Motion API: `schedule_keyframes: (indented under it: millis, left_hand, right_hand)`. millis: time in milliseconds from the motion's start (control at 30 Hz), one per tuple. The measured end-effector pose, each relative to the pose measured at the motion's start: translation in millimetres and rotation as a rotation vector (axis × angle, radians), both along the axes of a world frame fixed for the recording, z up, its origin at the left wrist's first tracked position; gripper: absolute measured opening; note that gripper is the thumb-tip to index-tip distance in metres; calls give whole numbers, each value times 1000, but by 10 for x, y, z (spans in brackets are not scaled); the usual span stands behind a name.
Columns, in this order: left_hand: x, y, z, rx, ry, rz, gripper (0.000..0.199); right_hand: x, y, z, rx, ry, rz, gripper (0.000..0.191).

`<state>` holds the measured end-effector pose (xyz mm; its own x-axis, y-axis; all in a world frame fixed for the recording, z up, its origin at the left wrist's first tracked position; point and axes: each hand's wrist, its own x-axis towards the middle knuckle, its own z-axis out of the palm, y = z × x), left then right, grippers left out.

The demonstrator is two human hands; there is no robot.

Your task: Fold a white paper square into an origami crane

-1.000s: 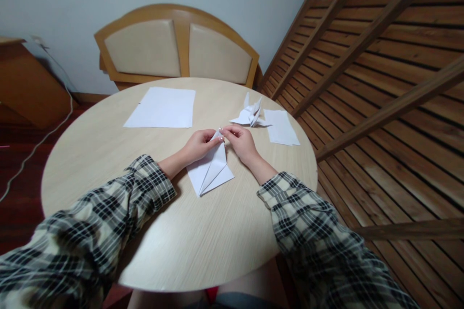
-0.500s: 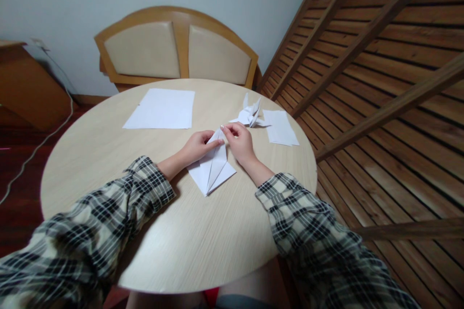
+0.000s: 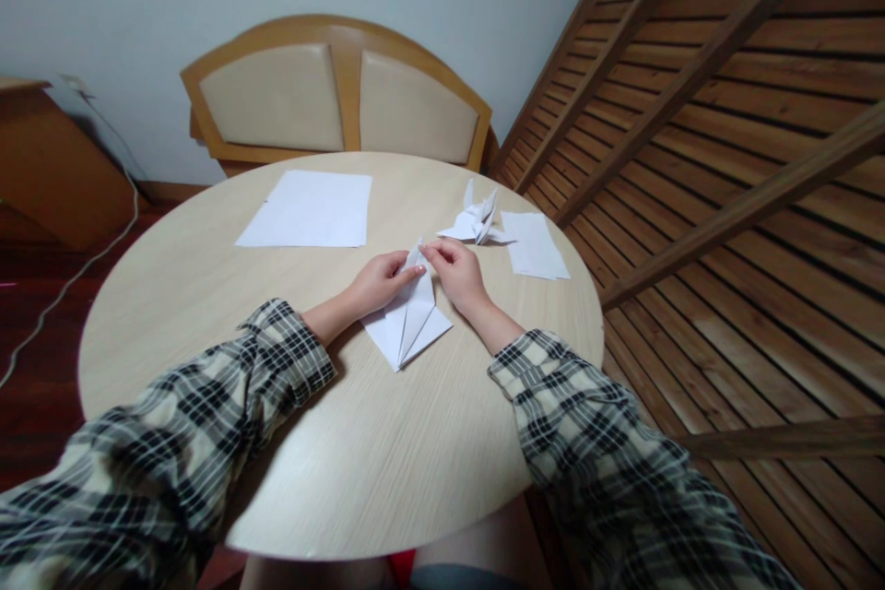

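A white folded sheet of paper (image 3: pixel 411 324) lies at the middle of the round table, its wide corner toward me and a narrow point at the far end. My left hand (image 3: pixel 382 281) grips its left side, thumb on top and the other fingers partly hidden beneath or behind it. Fingertips of my right hand (image 3: pixel 456 271) pinch the paper near its far tip. Just beyond the right hand stands a folded paper crane (image 3: pixel 476 221) with pointed wings.
White paper sheets (image 3: pixel 311 210) lie at the table's far left, and smaller paper pieces (image 3: pixel 536 245) near its right edge. The round table (image 3: pixel 387 470) meets a padded headboard (image 3: pixel 418 106) behind. A slatted wooden partition (image 3: pixel 719 175) slopes along the right.
The near corner of the folded paper has shifted slightly right and away from me. The right fingertips have come down a little at the far tip. Both hands keep their hold.
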<state>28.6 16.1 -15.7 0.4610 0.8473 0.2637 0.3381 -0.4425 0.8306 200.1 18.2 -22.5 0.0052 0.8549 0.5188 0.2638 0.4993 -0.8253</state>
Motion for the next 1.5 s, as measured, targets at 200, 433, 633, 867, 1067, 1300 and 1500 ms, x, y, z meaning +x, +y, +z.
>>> schedule_keyframes:
  millis: [200,433,633,867,1067,1300,1500]
  left_hand:
    - [3,12,-14,32,34,20,29]
    - [-10,21,-19,-24,29,27,29]
    - [-2,3,-8,-66,-19,2,28]
    - [-11,19,-20,-53,-19,-2,25]
    - [-11,20,-14,-45,-6,-13,24]
    - [-8,19,-19,-7,11,-5,25]
    - [1,24,-36,-11,5,-18,29]
  right_hand:
    - [-63,-69,56,93,-110,-130,22]
    - [-86,-90,51,128,-141,-130,25]
    - [29,-6,19,-80,-37,130,40]
    - [72,-5,-9,-138,10,169,26]
    - [50,-23,-6,-68,-49,64,26]
    - [30,-44,-6,-25,-72,3,23]
    - [32,-54,3,-89,-26,92,29]
